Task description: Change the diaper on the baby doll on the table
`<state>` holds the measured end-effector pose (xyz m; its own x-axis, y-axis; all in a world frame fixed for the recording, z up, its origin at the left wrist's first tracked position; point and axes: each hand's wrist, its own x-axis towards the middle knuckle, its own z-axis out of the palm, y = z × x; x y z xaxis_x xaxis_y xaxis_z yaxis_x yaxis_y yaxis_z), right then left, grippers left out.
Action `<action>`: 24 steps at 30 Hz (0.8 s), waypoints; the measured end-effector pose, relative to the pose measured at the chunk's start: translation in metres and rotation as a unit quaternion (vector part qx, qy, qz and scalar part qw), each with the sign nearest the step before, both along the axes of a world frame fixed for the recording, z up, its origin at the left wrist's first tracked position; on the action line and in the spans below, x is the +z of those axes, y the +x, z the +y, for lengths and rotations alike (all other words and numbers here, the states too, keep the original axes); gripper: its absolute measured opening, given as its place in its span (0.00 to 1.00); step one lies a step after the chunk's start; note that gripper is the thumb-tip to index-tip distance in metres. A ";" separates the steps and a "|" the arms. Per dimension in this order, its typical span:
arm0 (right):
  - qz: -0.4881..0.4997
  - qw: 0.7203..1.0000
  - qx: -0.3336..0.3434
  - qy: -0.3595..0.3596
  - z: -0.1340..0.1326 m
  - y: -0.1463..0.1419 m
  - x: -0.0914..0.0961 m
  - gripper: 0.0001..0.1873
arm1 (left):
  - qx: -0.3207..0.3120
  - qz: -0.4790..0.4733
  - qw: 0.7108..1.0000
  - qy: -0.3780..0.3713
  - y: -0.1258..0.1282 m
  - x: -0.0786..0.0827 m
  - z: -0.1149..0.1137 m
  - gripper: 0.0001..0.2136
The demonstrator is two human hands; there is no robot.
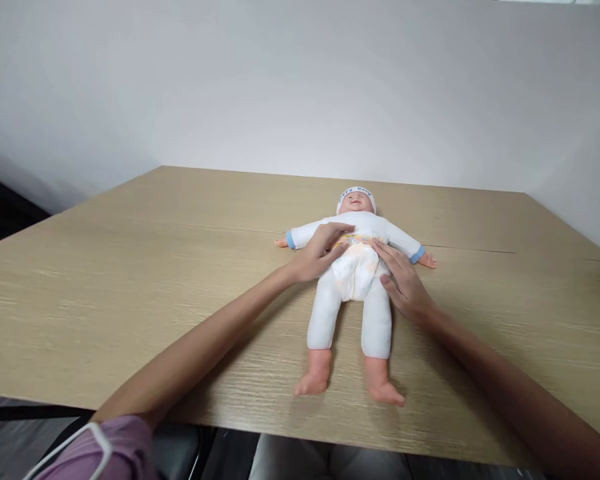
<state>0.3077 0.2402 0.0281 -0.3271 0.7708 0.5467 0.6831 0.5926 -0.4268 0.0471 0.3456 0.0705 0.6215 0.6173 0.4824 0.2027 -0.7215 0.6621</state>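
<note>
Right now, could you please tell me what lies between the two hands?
The head view shows the diaper, on the doll, between the left hand and right hand.

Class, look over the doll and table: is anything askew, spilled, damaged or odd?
One oddity: the diaper sits over the doll's white covering, around the hips, rather than beneath it. Nothing looks spilled or damaged.

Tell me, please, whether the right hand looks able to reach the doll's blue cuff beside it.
Probably yes: the right hand is by the diaper, near that cuff, and nothing visible blocks the way.
</note>
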 end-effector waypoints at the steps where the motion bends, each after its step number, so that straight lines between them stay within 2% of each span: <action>1: -0.002 1.000 0.000 0.002 0.000 0.001 0.000 0.32 | 0.023 0.025 0.999 0.027 -0.014 -0.009 -0.002 0.21; 5: 0.009 0.999 -0.018 0.032 -0.001 -0.006 0.012 0.28 | 0.085 0.141 0.983 0.082 -0.067 -0.037 -0.005 0.22; 8: 0.020 0.997 -0.042 0.054 0.005 -0.023 0.034 0.18 | 0.143 0.194 0.968 0.074 -0.087 -0.044 -0.003 0.21; 11: 0.014 0.998 -0.038 0.051 0.019 -0.048 0.061 0.10 | 0.203 0.226 0.951 0.054 -0.086 -0.044 -0.003 0.18; 15: -0.033 0.998 -0.059 -0.016 0.042 -0.079 0.083 0.11 | 0.225 0.217 0.950 -0.004 -0.079 -0.041 -0.006 0.15; 19: -0.102 0.985 -0.099 -0.102 0.057 -0.091 0.080 0.15 | 0.223 0.138 0.956 -0.131 -0.080 -0.038 -0.008 0.14; 24: -0.098 0.984 -0.105 -0.106 0.059 -0.093 0.073 0.16 | 0.166 0.048 0.961 -0.215 -0.075 -0.020 0.002 0.22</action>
